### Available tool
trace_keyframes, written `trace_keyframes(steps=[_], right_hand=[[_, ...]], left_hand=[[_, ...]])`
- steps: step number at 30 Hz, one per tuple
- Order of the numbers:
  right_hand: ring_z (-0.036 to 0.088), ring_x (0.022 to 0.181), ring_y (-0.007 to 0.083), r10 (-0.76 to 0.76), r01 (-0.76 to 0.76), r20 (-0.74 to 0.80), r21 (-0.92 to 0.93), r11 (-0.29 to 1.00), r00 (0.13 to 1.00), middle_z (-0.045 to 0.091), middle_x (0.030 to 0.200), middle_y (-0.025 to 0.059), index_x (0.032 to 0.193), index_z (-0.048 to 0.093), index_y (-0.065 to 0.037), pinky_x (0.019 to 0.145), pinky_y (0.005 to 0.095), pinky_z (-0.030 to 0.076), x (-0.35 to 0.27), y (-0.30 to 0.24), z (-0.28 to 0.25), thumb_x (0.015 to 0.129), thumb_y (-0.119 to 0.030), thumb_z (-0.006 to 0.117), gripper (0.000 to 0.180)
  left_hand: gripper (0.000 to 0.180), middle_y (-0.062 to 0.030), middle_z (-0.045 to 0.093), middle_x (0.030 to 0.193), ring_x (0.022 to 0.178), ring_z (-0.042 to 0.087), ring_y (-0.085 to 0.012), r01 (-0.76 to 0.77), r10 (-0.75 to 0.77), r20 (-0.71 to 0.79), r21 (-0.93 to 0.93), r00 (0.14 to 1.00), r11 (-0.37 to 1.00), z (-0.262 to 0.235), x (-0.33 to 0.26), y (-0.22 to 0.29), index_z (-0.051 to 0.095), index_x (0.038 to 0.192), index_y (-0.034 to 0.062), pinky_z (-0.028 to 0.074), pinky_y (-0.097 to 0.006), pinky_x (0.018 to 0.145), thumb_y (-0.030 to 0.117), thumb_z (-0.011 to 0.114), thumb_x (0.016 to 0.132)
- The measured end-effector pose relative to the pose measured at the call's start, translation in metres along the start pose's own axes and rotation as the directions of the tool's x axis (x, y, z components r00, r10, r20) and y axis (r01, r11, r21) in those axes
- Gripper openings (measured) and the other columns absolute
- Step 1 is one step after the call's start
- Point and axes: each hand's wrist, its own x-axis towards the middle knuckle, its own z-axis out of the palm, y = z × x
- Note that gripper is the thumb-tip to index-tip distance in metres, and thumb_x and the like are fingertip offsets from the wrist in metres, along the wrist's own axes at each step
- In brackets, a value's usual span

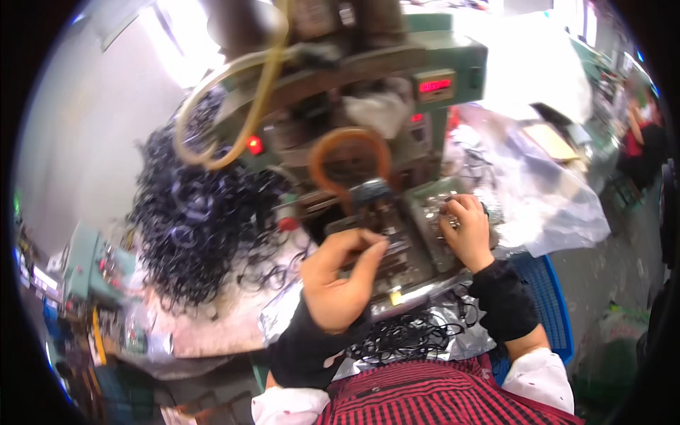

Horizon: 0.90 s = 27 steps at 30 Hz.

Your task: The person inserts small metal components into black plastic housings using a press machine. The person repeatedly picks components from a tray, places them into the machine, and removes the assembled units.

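Both hands, left (340, 280) and right (466, 230), work at a green machine (397, 85).

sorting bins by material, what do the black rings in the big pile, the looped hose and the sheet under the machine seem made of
Black rings: likely rubber, matte, thin and floppy, tangled in a heap.
Looped hose: seemingly flexible plastic or rubber, orange, slightly glossy, bent in a smooth arch.
Sheet: thin clear plastic film, crinkled with bright glare.
The left hand and right hand rest on the machine's grey metal-looking bed.

Blurred part under left fingers (372, 248)
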Motion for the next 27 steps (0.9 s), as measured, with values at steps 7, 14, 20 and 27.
trace_keyframes(steps=[7,14,20,27], right_hand=[[0.059,0.097,0.035,-0.236,0.239,0.074,-0.041,0.97,0.969,0.065,0.098,0.013,0.09,0.061,-0.003,0.079,0.0416,0.049,0.023,0.001,0.012,0.077,-0.002,0.063,0.013],[0.066,0.083,0.0291,0.145,-0.127,-0.09,0.183,0.975,0.985,0.069,0.09,0.0147,0.098,0.069,-0.001,0.075,0.0347,0.051,-0.003,0.011,-0.006,0.085,-0.003,0.066,0.013],[0.064,0.082,0.0297,0.092,-0.086,-0.016,0.246,0.965,0.996,0.067,0.088,0.0147,0.095,0.069,-0.002,0.074,0.0343,0.05,0.018,-0.022,0.024,0.083,-0.003,0.067,0.012],[0.065,0.087,0.0227,0.223,-0.188,-0.138,0.228,0.955,0.965,0.068,0.091,0.0107,0.095,0.068,0.0,0.08,0.0311,0.05,-0.03,-0.004,-0.023,0.085,0.0,0.065,0.01]], left_hand=[[0.032,-0.013,0.07,0.108,0.099,0.066,-0.0206,-0.097,0.087,0.054,0.241,0.995,0.966,-0.02,-0.029,0.01,0.064,0.114,-0.0027,0.049,-0.028,0.088,-0.003,0.071,0.083],[0.012,-0.0079,0.065,0.097,0.09,0.061,-0.0167,0.301,0.119,-0.591,0.561,0.798,0.771,-0.163,-0.049,-0.041,0.066,0.1,-0.0001,0.048,-0.028,0.083,0.001,0.064,0.088],[0.033,-0.0075,0.068,0.077,0.069,0.063,-0.0157,0.595,-0.114,-0.6,0.717,0.792,0.363,-0.257,-0.019,-0.16,0.072,0.092,-0.0013,0.05,-0.029,0.066,0.027,0.079,0.078],[0.013,-0.0029,0.063,0.078,0.069,0.058,-0.0125,0.407,0.17,-0.628,0.663,0.76,0.628,-0.226,-0.053,-0.181,0.068,0.09,0.0008,0.048,-0.028,0.066,0.011,0.072,0.082]])
